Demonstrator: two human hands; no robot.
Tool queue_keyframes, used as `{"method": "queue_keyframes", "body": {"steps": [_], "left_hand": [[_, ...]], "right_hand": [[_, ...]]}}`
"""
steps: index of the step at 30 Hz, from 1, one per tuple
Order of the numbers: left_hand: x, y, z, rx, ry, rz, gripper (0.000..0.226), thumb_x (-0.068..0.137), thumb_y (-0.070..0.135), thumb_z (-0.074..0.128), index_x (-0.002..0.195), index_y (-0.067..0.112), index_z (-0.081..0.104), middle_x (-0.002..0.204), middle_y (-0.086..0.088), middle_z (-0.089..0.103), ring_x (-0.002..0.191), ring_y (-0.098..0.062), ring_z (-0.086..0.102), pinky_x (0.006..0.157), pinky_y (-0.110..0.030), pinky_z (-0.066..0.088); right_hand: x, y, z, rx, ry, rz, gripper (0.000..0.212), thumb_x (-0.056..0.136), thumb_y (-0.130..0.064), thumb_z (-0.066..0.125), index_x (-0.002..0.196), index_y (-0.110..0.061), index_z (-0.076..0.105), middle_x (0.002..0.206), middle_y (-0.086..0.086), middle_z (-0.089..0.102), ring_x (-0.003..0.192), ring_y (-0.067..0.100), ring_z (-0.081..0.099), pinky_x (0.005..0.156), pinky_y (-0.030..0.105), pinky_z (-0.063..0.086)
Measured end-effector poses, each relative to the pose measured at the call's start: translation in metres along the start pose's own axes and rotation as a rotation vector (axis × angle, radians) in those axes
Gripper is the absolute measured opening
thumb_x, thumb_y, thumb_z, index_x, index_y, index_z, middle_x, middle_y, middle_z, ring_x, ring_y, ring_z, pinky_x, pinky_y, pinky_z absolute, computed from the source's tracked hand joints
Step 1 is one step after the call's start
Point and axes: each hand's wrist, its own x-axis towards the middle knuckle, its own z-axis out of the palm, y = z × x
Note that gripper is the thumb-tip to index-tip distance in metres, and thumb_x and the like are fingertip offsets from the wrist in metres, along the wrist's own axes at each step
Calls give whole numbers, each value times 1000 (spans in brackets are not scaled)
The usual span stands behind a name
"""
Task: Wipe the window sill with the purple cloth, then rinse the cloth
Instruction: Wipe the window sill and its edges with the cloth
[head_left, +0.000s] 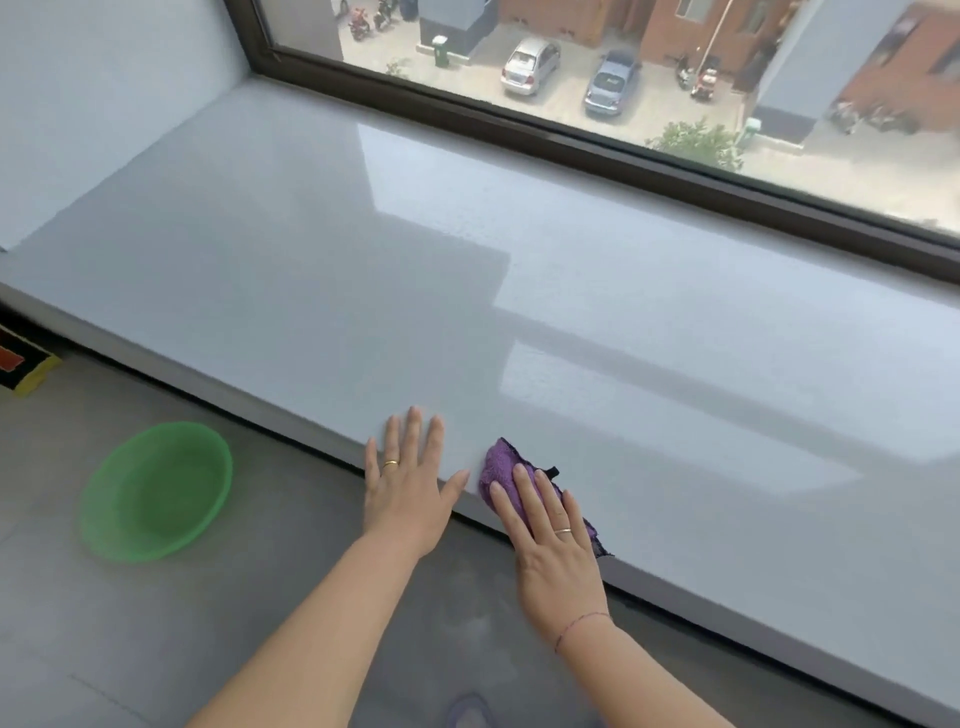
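A wide, glossy pale grey window sill (467, 291) runs from the left wall to the right edge of the view. A folded purple cloth (497, 467) lies at the sill's front edge. My right hand (550, 540) presses flat on top of it, fingers pointing up-left, so most of the cloth is hidden; a dark tag sticks out behind the fingers. My left hand (408, 483) rests flat on the sill edge just left of the cloth, fingers spread, holding nothing. Both hands wear a ring.
A green plastic basin (156, 493) sits on the grey floor (260, 623) to the left, below the sill. A dark window frame (623, 171) borders the sill's far side. A black, yellow and red mat (23, 364) lies at the far left.
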Motion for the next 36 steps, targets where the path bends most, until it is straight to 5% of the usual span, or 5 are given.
{"method": "queue_keyframes", "body": {"steps": [15,22,30,33,36], "left_hand": [[-58,179,39,51,-21,295,66,95,57,11,136,28,-32,154,-1,-30,142,-23,-26,114,-40,-17],[-89,280,62,95,-53,504,69,95,58,13,144,28,-24,148,3,-36,142,-23,-27,112,-40,-19],[-119,358,76,183,-108,693,69,96,57,16,146,28,-22,154,1,-30,142,-24,-27,114,-41,-18],[-128,385,82,210,-113,747,70,96,57,17,146,28,-21,154,0,-30,142,-23,-26,114,-41,-18],[-136,416,88,226,-114,814,70,96,56,19,147,27,-20,155,0,-28,143,-23,-25,113,-42,-19]], "right_hand": [[-121,149,13,-3,87,245,84,65,-4,26,147,-25,29,153,4,30,141,24,21,111,46,16],[-180,226,16,-19,119,396,80,69,-6,29,147,-24,26,154,4,28,142,25,22,113,46,14],[-234,296,14,23,153,526,92,64,-2,70,144,-24,30,151,5,34,140,23,23,114,44,10],[-253,319,14,9,170,560,79,76,-13,63,145,-24,27,154,5,29,143,23,14,115,44,8],[-274,345,15,9,143,626,55,95,-40,28,147,-26,17,156,0,12,146,16,-10,116,43,5]]}}
